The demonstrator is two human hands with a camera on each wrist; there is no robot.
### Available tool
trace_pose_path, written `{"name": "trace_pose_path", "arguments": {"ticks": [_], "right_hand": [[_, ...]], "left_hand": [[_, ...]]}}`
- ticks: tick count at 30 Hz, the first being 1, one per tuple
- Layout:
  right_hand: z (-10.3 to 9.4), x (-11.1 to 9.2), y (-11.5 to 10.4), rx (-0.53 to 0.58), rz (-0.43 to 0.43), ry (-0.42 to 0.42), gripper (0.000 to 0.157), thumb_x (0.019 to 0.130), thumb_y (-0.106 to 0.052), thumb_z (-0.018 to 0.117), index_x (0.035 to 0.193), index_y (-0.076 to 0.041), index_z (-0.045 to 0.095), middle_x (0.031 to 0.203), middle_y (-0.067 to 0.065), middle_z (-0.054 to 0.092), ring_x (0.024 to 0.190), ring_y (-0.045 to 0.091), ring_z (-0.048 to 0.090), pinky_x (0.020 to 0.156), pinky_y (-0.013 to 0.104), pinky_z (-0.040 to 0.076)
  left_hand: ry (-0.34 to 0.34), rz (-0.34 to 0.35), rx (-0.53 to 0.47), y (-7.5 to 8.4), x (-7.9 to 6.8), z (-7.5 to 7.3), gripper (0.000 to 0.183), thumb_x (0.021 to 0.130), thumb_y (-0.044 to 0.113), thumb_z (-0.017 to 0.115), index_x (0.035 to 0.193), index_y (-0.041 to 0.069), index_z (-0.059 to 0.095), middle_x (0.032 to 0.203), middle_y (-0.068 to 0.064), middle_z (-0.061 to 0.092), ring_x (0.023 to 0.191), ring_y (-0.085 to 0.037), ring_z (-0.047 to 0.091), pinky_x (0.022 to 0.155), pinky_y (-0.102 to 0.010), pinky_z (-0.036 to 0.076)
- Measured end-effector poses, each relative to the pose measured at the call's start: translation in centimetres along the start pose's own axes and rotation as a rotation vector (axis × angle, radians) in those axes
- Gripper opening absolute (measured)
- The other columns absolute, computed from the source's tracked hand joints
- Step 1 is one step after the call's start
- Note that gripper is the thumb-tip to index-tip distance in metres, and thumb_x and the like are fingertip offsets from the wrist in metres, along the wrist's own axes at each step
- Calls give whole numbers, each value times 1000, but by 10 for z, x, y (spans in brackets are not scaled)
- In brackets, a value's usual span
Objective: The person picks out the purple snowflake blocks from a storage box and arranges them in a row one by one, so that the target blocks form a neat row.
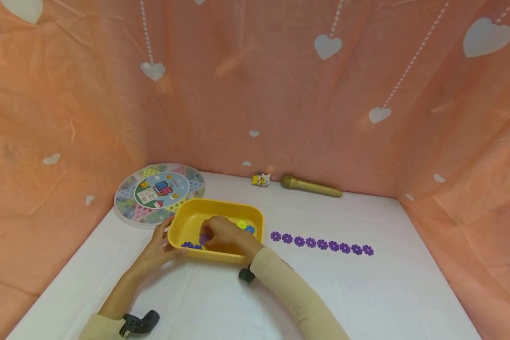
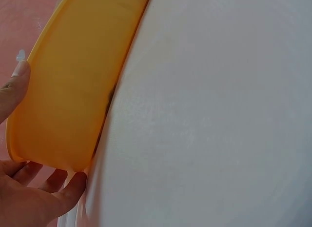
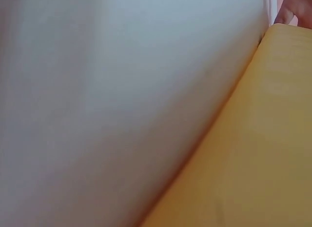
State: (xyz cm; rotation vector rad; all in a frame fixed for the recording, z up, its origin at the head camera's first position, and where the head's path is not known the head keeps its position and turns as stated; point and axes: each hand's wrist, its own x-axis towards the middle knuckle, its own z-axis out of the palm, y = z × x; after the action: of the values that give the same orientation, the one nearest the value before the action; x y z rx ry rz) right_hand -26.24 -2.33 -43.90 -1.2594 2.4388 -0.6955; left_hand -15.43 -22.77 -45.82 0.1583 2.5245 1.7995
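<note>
A yellow plastic basin stands on the white table, with purple snowflake discs near its front left corner and a yellow-green one and a blue one on its right. My left hand grips the basin's left end; in the left wrist view the thumb lies at the rim and the fingertips touch the end wall. Inside the basin, my right hand pinches a purple snowflake disc between thumb and fingers. The right wrist view shows mostly the basin's outer wall.
Right of the basin, several purple discs lie in a slightly slanting row. Behind them are a gold toy microphone and a small yellow-and-white figurine. A round patterned box lies at the back left. Peach curtains enclose the table.
</note>
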Motion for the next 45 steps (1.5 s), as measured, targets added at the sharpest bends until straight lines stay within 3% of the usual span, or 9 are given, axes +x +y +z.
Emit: {"name": "trace_pose_path", "arguments": {"ticks": [12,21,27,32,39,45], "right_hand": [[1,-3,4,182,75,-18,19,83,-9,70,102,-11,66,87,-8,64,78,4,57,73,12,51],[-1,-3,5,202,91,-31,20,82,-8,71,102,-10,68,87,-8,65,77,3,58,72,12,51],[-8,-8,1,210,38,119,24,80,-13,74,103,-8,68,90,-4,66,78,3,57,72,11,50],[-19,-26,2,274,24,227,30,80,-13,74,108,-6,67,98,1,67,81,5,58,77,15,52],[-39,-62,29,317,-28,448,32,77,-11,76,107,-3,68,98,8,63,83,14,60,78,24,55],[-57,-97,51,386,26,579,32,78,-6,75,107,1,67,101,15,62,85,25,60,80,39,56]], "left_hand": [[1,-25,6,3,-1,0,97,81,21,74,149,11,5,152,-20,6,131,-44,27,101,-51,37],[-3,-14,7,1,-1,0,97,81,21,73,149,11,5,152,-21,6,130,-44,27,100,-48,39],[-3,-14,2,2,0,0,97,80,19,74,149,10,5,152,-20,7,129,-45,28,98,-43,44],[-2,-11,17,3,0,0,97,80,19,74,149,9,6,152,-20,6,130,-45,28,98,-44,42],[-4,6,11,1,-1,0,98,80,19,74,149,9,6,151,-22,7,128,-44,30,98,-45,44],[0,11,25,1,0,-1,99,79,21,75,149,11,6,150,-22,10,128,-44,30,99,-48,41]]}}
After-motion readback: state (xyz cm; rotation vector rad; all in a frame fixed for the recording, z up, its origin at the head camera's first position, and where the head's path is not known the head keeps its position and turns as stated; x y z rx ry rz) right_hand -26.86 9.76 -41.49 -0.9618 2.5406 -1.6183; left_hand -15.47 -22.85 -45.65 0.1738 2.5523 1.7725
